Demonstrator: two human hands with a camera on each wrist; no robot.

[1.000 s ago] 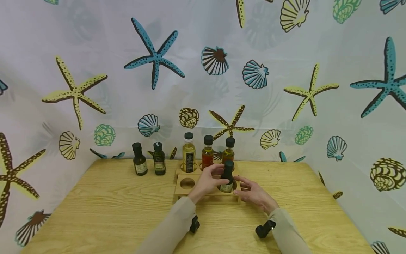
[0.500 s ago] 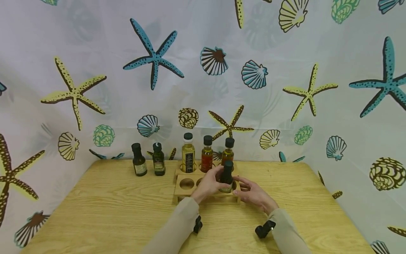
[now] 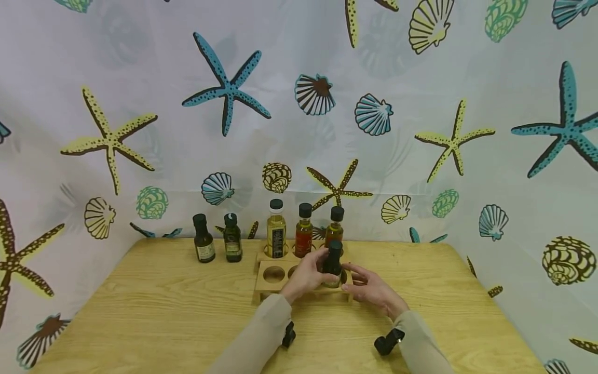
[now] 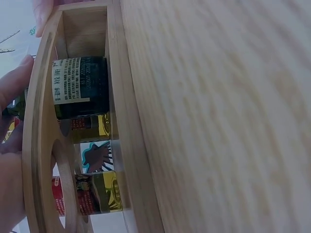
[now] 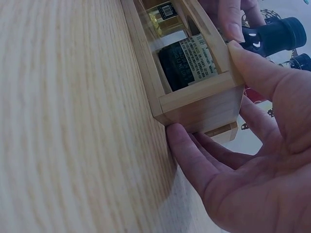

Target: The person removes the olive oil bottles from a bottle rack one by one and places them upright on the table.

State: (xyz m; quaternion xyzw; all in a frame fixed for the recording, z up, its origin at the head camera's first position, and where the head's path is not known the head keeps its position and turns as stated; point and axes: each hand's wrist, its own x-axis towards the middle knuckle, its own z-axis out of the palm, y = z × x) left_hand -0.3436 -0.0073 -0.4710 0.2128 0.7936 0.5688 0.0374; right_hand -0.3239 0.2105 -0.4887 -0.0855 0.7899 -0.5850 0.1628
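In the head view, my left hand holds a small dark green bottle with a black cap, thumb and fingers around it. The bottle stands in a hole at the right of the wooden rack's front row. Both wrist views show the lower part of this dark bottle inside the rack, below its top board. My right hand grips the rack's right end. In the right wrist view its thumb lies on the upper edge and its fingers press the end panel.
Along the back row stand a pale yellow oil bottle, a red-labelled bottle and an amber bottle. Two dark bottles, one slim and one squarer, stand left of the rack on the wooden table. A patterned curtain hangs behind.
The dark bottle has sunk lower into the front hole, and my left hand has moved slightly down and right with it. My right hand stays at the rack's end.
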